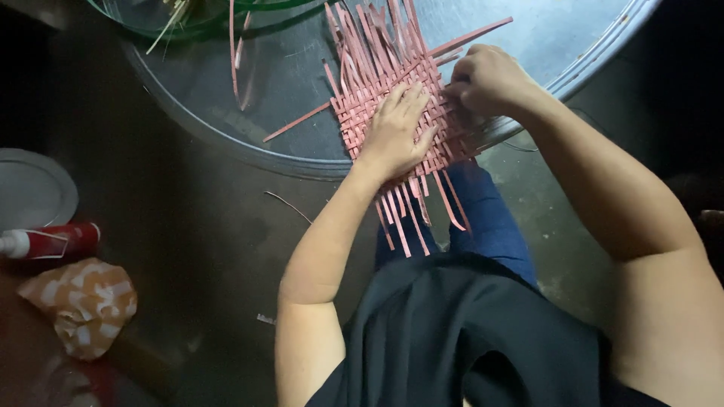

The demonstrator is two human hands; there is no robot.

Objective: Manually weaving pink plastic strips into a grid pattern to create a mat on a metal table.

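At the far left edge lie a red tube (pixel 56 241) and, below it, an orange-and-white cloth (pixel 83 301). In the upper middle, a pink woven mat (pixel 377 98) rests on a round metal tray (pixel 249 143). The left hand (pixel 396 132) presses flat on the mat, fingers spread, gripping nothing. Just right, the right hand (pixel 490 79) curls closed, pinching strips at the mat's edge.

red tube (pixel 53 241), white cap | far left on floor | orange-and-white patterned packet (pixel 81 303) just below it
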